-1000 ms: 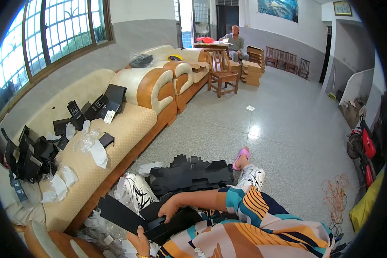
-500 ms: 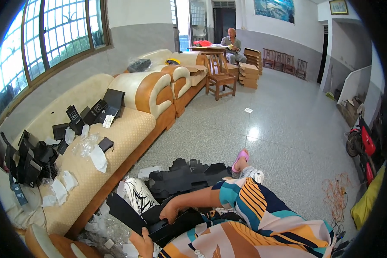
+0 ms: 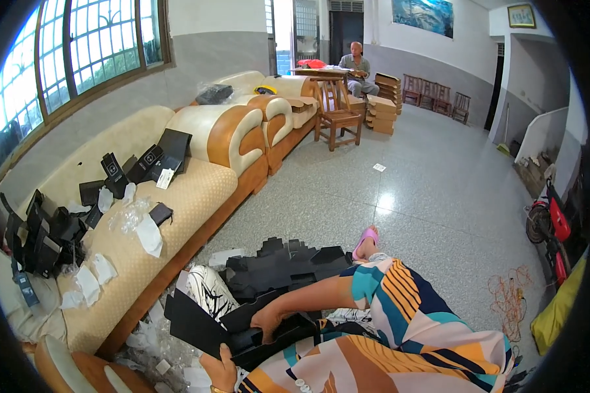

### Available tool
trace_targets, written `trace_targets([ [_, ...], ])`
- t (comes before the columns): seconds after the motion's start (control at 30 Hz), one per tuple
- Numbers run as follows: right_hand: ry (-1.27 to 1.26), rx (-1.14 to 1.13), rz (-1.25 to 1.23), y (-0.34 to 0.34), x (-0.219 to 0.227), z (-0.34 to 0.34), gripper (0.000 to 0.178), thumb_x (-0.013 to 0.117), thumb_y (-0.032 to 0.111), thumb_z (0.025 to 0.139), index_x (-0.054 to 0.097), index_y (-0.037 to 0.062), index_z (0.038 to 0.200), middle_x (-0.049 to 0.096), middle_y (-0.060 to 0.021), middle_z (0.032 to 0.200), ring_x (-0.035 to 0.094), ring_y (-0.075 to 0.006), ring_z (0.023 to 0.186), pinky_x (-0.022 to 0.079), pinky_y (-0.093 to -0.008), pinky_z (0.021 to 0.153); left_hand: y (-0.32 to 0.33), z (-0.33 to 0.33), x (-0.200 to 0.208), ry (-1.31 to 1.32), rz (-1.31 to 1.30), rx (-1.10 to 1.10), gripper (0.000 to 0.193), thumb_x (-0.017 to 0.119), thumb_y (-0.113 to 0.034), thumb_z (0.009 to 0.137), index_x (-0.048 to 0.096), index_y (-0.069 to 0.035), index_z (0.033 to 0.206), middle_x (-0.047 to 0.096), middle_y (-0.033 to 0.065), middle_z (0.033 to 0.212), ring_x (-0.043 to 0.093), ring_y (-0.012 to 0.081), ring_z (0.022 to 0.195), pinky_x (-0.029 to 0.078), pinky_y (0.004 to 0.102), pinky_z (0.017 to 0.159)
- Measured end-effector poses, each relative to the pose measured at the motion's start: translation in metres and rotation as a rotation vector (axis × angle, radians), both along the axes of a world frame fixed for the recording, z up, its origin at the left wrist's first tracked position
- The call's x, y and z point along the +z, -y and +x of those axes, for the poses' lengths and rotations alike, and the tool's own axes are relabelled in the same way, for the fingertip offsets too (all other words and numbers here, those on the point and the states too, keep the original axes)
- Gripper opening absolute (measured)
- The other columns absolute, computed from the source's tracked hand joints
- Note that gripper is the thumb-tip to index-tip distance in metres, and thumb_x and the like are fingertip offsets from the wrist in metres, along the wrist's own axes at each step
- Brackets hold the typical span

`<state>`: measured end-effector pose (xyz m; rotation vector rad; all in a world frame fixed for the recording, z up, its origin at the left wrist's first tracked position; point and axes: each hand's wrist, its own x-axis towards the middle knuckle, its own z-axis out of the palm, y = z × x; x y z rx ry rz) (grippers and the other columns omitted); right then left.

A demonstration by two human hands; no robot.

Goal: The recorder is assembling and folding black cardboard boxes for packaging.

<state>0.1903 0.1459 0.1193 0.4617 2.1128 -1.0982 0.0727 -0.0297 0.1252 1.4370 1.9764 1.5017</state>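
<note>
A black cardboard box (image 3: 193,321) lies open on my lap, its long flap raised toward the left. At the near side, my left hand (image 3: 221,371) grips the box's edge, thumb over the black card. My right hand (image 3: 267,321) reaches down into the box, and its fingertips are hidden among the dark card folds. Beyond the box, a pile of flattened black cardboard pieces (image 3: 288,264) lies on the floor between my legs.
On the cream sofa (image 3: 196,190) at left lie several black boxes (image 3: 46,245), white paper scraps (image 3: 87,285) and clear plastic. Plastic wrapping litters the floor beside it. Farther off are a wooden chair (image 3: 337,118), stacked cartons (image 3: 380,114) and a seated person (image 3: 355,65). Orange cord (image 3: 510,301) lies right.
My right hand has shifted slightly right and deeper into the box, and its fingers now point downward. My left hand stays on the edge. The view has tilted a little.
</note>
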Motion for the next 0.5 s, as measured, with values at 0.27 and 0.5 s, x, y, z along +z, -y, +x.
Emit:
trace_targets([
  [0.27,0.05,-0.207,-0.188,-0.002,0.018,0.03,0.069,0.076,0.031,0.063,0.047,-0.0015,0.117,0.048,-0.0189,0.118,0.045,-0.0316,0.109,0.037,-0.0411,0.087,-0.003,0.012,0.013,0.088,-0.121,-0.114,0.025,0.051,-0.014,0.081,0.055,0.007,0.093,0.057,0.0219,0.093,0.053,0.0329,0.086,0.041,0.0388,0.075],
  [0.5,-0.148,-0.255,-0.096,0.021,0.009,0.025,0.071,0.074,0.027,0.065,0.04,-0.0059,0.118,0.051,-0.022,0.112,0.05,-0.0292,0.105,0.043,-0.0354,0.084,0.005,0.015,0.005,0.219,0.303,0.069,0.026,0.051,-0.012,0.083,0.053,0.011,0.096,0.058,0.0192,0.094,0.056,0.0283,0.082,0.044,0.0355,0.074],
])
